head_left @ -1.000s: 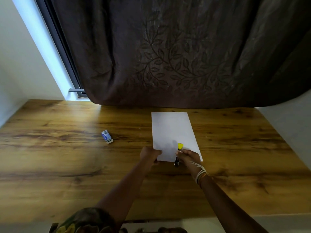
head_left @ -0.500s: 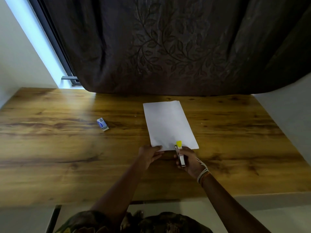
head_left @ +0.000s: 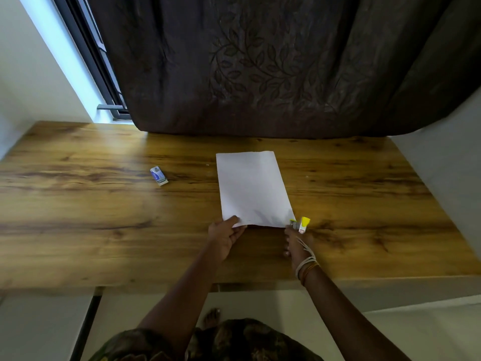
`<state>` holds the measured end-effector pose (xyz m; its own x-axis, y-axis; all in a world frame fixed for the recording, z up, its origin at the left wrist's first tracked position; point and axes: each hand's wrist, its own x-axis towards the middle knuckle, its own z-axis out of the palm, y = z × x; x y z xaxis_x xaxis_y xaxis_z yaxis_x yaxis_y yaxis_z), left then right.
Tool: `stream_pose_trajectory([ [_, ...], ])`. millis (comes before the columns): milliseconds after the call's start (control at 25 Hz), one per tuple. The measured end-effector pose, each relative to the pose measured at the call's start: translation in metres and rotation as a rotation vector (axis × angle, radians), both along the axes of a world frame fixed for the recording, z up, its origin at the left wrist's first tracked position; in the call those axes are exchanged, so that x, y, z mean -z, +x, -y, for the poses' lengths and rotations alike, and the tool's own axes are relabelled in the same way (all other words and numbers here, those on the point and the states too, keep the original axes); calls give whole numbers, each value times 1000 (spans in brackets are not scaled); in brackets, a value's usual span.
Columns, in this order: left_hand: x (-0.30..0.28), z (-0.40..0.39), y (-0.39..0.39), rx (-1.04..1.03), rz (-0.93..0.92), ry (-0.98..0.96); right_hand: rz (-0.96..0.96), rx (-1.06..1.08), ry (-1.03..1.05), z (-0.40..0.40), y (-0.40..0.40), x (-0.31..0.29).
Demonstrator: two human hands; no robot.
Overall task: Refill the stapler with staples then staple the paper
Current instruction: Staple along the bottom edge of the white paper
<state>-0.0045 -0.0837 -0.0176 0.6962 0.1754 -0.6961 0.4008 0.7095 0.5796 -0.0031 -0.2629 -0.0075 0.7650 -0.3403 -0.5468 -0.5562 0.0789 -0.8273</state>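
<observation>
A: At centre right of the frame we see the stapler (head_left: 300, 225), yellow tip up, at the lower right corner of the paper (head_left: 252, 188). Why there?

B: We judge a corner staple is meant; the corner seems to sit at its mouth, though we cannot tell whether it lies between the arms. The right hand (head_left: 295, 242) is closed around the stapler's body from below, so its near end is hidden.

A: And the other hand?

B: The left hand (head_left: 225, 234) pinches the sheet's lower left corner, thumb on top, presumably to keep the paper from sliding. The sheet lies flat on the wooden table (head_left: 104, 230), its long side running toward the top of the frame.

A: The small box (head_left: 158, 175) at centre left?

B: Probably the staple box, well apart from both hands. We judge refilling done. A dark curtain (head_left: 260, 61) fills the top of the frame
</observation>
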Motion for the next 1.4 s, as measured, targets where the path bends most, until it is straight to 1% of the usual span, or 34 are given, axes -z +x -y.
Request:
stream_pose_trajectory([
  [80, -2, -1, -5, -9, 27, -19, 40, 117, -146, 13, 3, -1],
  [160, -1, -4, -8, -25, 53, -56, 30, 131, -155, 26, 4, -1],
  [400, 6, -15, -26, 13, 144, -246, -125, -248, -79, 38, -8, 3],
  [480, 5, -17, -31, -13, 166, -287, -121, -280, -33, 34, -13, 4],
  [560, 2, -16, -34, -33, 156, -293, -112, -257, 38, 32, -16, 3],
  [680, -5, -11, -33, -84, 110, -269, -159, -230, 184, 30, -19, 5],
  [760, -9, -1, -33, -86, 85, -206, -172, -207, 269, 28, -20, 7],
  [800, -10, 8, -33, -28, 60, -132, -169, -199, 293, 26, -19, 8],
  [880, -11, 32, -35, 150, -14, 47, -163, -211, 301, 22, -19, 9],
  [960, -10, 55, -37, 246, -65, 121, -158, -247, 269, 19, -17, 11],
  [1120, -12, 74, -30, 250, -78, 83, -129, -298, 136, 28, -13, 6],
  [1200, -15, 81, -22, 227, -66, 80, -92, -270, 93, 34, -17, 5],
  [1280, -16, 87, -14, 191, -64, 72, -63, -224, 148, 38, -25, 6],
  [1400, -17, 91, -6, 209, -56, 35, -82, -239, 348, 36, -37, 3],
])
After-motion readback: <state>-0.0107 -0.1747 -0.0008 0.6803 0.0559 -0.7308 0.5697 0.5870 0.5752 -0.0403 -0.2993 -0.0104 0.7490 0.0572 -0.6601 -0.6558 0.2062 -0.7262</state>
